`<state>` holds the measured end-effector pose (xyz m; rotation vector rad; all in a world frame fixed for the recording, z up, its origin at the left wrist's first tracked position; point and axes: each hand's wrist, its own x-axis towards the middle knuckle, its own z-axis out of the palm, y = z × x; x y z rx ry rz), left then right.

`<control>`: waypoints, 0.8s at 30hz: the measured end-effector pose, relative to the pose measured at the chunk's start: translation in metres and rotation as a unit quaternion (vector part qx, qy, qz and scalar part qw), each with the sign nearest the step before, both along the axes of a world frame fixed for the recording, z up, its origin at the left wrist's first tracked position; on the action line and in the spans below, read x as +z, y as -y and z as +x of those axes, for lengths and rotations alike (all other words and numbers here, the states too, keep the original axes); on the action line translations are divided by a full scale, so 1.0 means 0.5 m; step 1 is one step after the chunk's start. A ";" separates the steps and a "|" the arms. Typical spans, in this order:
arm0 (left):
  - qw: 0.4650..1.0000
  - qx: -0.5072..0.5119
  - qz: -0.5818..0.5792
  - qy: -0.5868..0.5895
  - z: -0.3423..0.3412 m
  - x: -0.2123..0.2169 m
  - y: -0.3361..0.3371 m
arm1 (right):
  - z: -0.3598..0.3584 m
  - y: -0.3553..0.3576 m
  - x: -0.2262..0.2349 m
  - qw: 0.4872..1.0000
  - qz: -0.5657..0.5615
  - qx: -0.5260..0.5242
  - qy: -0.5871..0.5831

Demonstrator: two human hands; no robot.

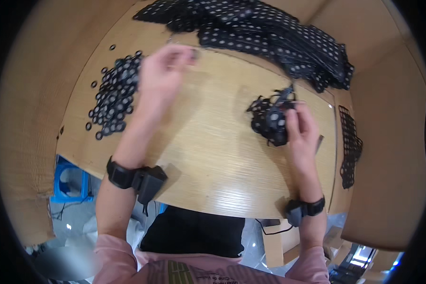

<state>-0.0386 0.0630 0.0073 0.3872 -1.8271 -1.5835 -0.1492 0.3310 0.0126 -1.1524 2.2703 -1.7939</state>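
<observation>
My right hand [303,127] is closed on a crumpled bunch of black perforated sheet [272,119], with thin strips and round pieces sticking out of it. It holds the bunch at or just above the right side of the wooden table. My left hand [165,68] is raised over the table's far left part, blurred by motion. Its fingers are pinched, and a small dark piece [193,56] shows at their tips, too smeared to name. Beside that hand and forearm lies a loose pile of black rings [116,92] with pale centres.
Stacked black sheets with rows of pale dots [274,40] lie along the table's far edge. A black grid-like strip [349,146] lies at the right edge. Cardboard walls [388,123] rise around the table [213,156]. A blue stool [71,182] stands below left.
</observation>
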 end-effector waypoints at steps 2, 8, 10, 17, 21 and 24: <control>0.964 0.167 -0.193 0.067 -0.015 -0.016 0.037 | -0.014 -0.008 -0.002 0.995 0.042 -0.017 -0.092; 0.855 0.245 -0.435 0.138 -0.062 -0.042 0.056 | -0.013 -0.025 0.000 0.996 0.072 0.003 -0.048; 0.821 0.206 -0.465 0.261 -0.079 -0.052 0.060 | -0.013 -0.022 0.002 0.996 0.069 0.008 -0.064; 0.786 0.227 -0.541 0.195 -0.091 -0.084 0.074 | -0.013 -0.017 0.004 0.993 0.099 0.002 -0.061; 0.824 0.214 -0.492 0.181 -0.103 -0.085 0.078 | -0.013 -0.020 0.004 0.994 0.089 0.002 -0.071; 0.824 0.174 -0.510 0.176 -0.118 -0.078 0.084 | -0.012 -0.020 0.005 0.992 0.097 0.012 -0.074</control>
